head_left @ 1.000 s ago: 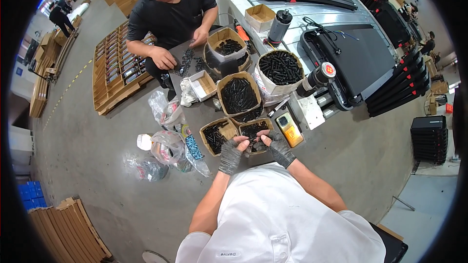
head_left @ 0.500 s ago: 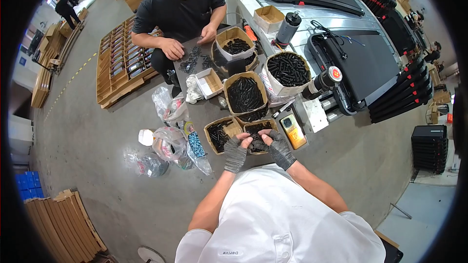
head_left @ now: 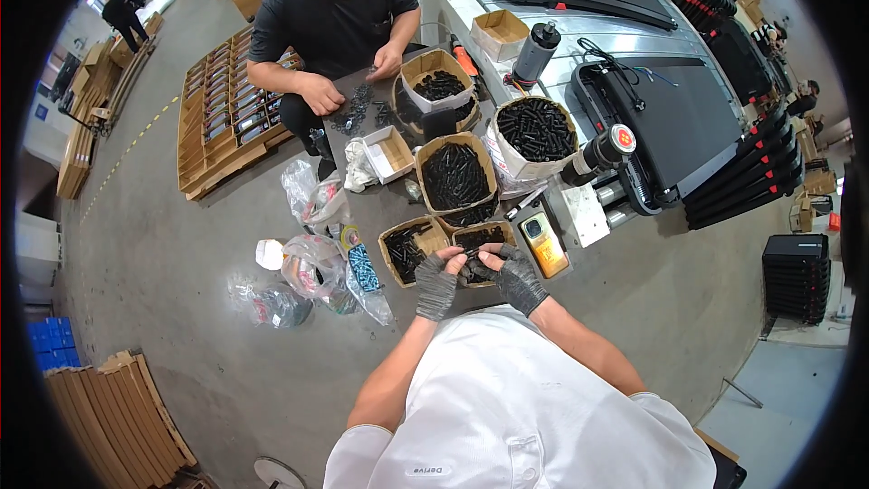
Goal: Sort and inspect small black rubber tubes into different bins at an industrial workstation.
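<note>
Both my hands wear grey fingerless gloves and meet over the front right cardboard box, which holds small black parts. My left hand pinches one end of a thin dark piece, seemingly a black bolt. My right hand pinches the other end between thumb and fingers. The fingertips are small in view, so its details cannot be made out. Left of it stands another box of black bolts. A larger box of black bolts sits just behind.
A phone lies right of my hands. Bags with blue bolts lie at the left. Behind are a white bucket of black bolts, a small white box and a seated co-worker handling dark rings. A white bench edge borders the right.
My fingers have shifted slightly around the dark piece, which now shows more plainly between them. The co-worker's left-side hand has moved slightly; the boxes stay where they were.
</note>
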`<state>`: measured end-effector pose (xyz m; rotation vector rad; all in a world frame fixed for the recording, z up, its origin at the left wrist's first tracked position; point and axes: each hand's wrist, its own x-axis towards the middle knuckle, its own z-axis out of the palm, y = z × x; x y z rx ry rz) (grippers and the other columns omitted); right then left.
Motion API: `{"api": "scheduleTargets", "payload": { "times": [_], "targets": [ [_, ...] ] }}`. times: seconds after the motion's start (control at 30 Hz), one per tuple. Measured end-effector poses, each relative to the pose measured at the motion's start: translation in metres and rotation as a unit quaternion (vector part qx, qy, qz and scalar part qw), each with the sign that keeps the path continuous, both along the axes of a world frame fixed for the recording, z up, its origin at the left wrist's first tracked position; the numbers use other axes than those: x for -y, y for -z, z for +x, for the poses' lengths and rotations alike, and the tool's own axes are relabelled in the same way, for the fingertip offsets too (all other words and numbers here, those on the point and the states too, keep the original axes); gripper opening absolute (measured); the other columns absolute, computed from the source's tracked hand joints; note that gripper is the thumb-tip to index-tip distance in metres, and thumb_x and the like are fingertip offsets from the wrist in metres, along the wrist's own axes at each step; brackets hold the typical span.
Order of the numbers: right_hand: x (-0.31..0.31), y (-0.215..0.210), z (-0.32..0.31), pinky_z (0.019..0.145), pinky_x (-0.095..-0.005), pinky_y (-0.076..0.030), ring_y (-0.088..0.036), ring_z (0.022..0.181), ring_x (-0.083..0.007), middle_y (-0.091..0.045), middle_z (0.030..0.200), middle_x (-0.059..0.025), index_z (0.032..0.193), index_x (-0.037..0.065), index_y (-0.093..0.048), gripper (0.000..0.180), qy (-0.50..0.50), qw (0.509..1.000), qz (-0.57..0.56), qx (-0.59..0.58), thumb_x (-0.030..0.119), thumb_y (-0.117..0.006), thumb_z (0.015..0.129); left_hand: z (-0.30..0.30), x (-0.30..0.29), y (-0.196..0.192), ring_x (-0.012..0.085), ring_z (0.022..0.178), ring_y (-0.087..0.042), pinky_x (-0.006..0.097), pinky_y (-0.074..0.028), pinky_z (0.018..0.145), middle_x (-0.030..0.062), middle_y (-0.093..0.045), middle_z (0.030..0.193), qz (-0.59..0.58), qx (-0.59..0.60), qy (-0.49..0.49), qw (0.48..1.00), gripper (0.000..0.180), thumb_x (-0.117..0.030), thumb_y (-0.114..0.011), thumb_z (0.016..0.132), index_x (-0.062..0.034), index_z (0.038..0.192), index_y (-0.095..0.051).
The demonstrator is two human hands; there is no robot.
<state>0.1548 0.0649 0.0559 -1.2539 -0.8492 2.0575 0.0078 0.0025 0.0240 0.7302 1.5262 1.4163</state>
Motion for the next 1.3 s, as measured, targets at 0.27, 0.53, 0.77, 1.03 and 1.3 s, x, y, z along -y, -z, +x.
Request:
{"api": "scheduleTargets", "payload": {
  "times": [0.27,0.53,0.77,1.03,1.3],
  "targets": [
    [0.001,0.010,0.002,0.078,-0.0260,-0.049,-0.059,0.084,-0.0114,-0.063,0.093,-0.0022,0.105,0.002,-0.062,0.017,-0.006,0.998,0.043,0.040,0.011,-0.063,0.090,0.000,-0.002,-0.009,0.0104,0.070,-0.061,0.025,-0.049,0.065,0.0037,-0.067,0.081,-0.010,0.108,0.014,0.994,0.018,-0.013,-0.069,0.086,-0.0008,0.099,-0.068],
    [0.004,-0.005,0.000,0.076,-0.0252,-0.048,-0.058,0.084,-0.0105,-0.065,0.093,-0.0027,0.108,0.000,-0.063,0.024,-0.044,0.991,0.081,0.101,0.018,-0.064,0.091,-0.001,-0.002,0.011,0.0114,0.079,-0.061,0.026,-0.049,0.072,0.0040,-0.068,0.087,-0.008,0.042,0.012,0.999,0.021,-0.015,-0.069,0.086,-0.0010,0.102,-0.068],
    [0.001,-0.007,-0.005,0.079,-0.0265,-0.047,-0.058,0.087,-0.0108,-0.065,0.094,-0.0030,0.106,0.001,-0.064,0.024,-0.074,0.961,0.200,0.177,0.017,-0.065,0.089,-0.003,-0.001,0.017,0.0113,0.082,-0.061,0.026,-0.049,0.076,0.0036,-0.069,0.090,-0.010,0.083,0.034,0.996,0.022,-0.016,-0.069,0.086,-0.0017,0.103,-0.068],
    [-0.007,0.000,-0.001,0.076,-0.0259,-0.047,-0.056,0.084,-0.0097,-0.063,0.092,-0.0018,0.103,0.002,-0.063,0.019,-0.068,0.943,0.259,0.199,0.015,-0.064,0.089,-0.007,-0.006,-0.011,0.0135,0.101,-0.059,0.028,-0.046,0.088,0.0084,-0.065,0.109,0.029,0.153,0.065,0.986,0.036,-0.017,-0.067,0.087,-0.0030,0.119,-0.060],
    [-0.011,-0.003,-0.003,0.077,-0.0284,-0.048,-0.058,0.085,-0.0117,-0.064,0.088,-0.0039,0.102,0.002,-0.061,0.020,-0.098,0.956,0.223,0.164,0.017,-0.063,0.089,-0.016,-0.012,-0.012,0.0149,0.104,-0.058,0.030,-0.046,0.091,0.0098,-0.063,0.114,0.006,-0.013,0.184,0.983,0.039,-0.013,-0.062,0.083,-0.0008,0.120,-0.059]
  ]
}}
